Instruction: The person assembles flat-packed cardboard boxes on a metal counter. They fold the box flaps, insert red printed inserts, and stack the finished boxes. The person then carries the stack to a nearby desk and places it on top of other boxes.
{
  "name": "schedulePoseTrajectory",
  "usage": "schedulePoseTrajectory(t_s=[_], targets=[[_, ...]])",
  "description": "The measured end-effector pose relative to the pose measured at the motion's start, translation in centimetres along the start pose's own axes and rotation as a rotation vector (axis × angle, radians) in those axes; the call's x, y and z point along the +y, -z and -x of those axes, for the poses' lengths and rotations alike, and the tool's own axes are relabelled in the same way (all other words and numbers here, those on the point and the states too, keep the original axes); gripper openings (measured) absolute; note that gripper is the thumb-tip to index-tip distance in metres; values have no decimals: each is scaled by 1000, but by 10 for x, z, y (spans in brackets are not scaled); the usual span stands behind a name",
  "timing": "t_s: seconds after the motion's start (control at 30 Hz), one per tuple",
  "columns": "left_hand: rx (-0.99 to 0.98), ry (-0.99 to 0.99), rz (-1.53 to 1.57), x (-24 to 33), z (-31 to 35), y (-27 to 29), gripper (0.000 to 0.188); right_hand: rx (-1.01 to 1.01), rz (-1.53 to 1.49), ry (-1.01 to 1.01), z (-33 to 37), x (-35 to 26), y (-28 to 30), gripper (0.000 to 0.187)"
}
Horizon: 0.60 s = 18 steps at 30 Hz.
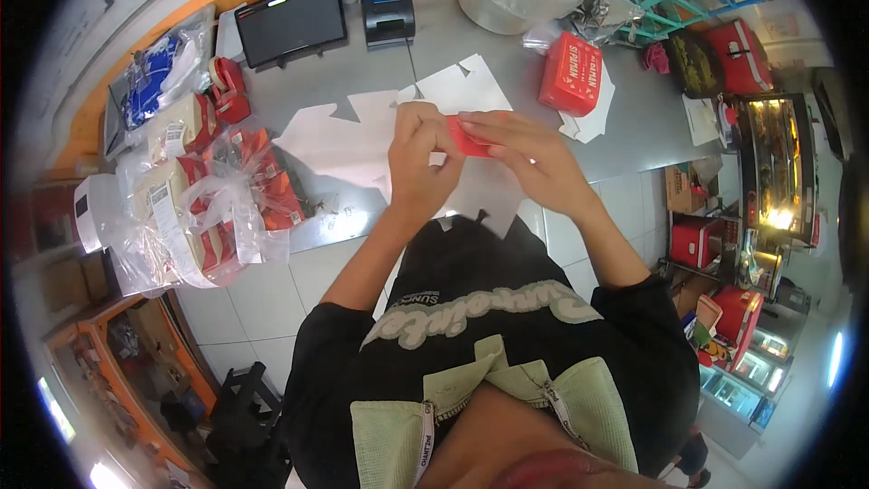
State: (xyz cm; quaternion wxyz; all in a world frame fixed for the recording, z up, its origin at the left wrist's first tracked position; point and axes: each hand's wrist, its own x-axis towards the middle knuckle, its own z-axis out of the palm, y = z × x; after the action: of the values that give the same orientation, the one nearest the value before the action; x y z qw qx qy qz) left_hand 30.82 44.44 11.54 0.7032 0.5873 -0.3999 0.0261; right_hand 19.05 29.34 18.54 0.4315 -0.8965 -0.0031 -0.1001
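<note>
The left hand (421, 158) has its fingers curled, and they grip the left side of a small red carton piece (460, 138). The right hand (531, 158) has its fingers rather straight and laid close together across this piece, with the thumb against its lower part, so it holds from the right. The red carton piece is therefore between both hands, over the near part of the grey metal table (362, 72). Below the hands, a white flap (493, 190) reaches past the table edge; I cannot tell if it is joined to the red piece. White cardboard sheets (335, 136) with cut edges lie flat just beside the left hand. To the right, beyond the right hand, there is a red box (572, 74). A black tablet (291, 23) and a small printer (387, 14) stand at the back.
</note>
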Motion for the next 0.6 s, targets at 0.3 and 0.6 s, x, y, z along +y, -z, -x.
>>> schedulePoseTrajectory(t_s=[0.3,0.6], targets=[[-344,-57,-158,17,-24,-19,33,401,-111,-55,34,40,-9,26],[-60,256,-9,-45,-92,9,26,382,-656,-159,80,126,94,34]])
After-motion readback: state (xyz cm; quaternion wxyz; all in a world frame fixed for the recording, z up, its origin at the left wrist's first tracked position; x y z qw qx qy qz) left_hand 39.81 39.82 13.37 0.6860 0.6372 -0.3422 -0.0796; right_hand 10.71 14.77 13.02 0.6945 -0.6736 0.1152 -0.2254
